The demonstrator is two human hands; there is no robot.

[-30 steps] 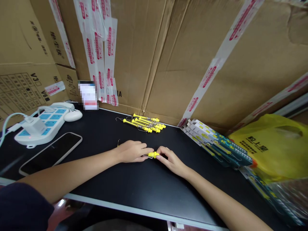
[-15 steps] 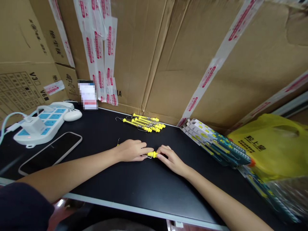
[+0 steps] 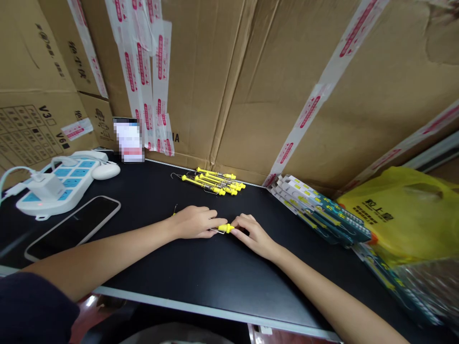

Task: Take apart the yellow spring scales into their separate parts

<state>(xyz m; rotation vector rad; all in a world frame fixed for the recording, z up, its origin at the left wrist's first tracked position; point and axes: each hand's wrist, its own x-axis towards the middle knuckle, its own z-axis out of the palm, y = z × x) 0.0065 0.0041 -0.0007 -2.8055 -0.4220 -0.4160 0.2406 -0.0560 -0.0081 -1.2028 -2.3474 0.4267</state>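
Observation:
A yellow hook tool (image 3: 225, 228) with a thin metal wire lies low over the black table, between my two hands. My left hand (image 3: 195, 222) is closed over its shaft and hides most of it; a bit of hook shows past the wrist side. The fingertips of my right hand (image 3: 253, 234) pinch the tool's yellow right end. Behind my hands, several similar yellow hook tools (image 3: 211, 181) lie in a loose pile near the cardboard wall.
On the left are a power strip (image 3: 75, 179), a white mouse-like object (image 3: 106, 171), a dark phone (image 3: 73, 229) and an upright phone (image 3: 129, 141). Printed packages (image 3: 319, 210) and a yellow bag (image 3: 405, 215) lie on the right. Cardboard (image 3: 301, 62) stands behind.
The whole view has shifted slightly, with things appearing a little further left and up. Both hands keep their hold on the tool.

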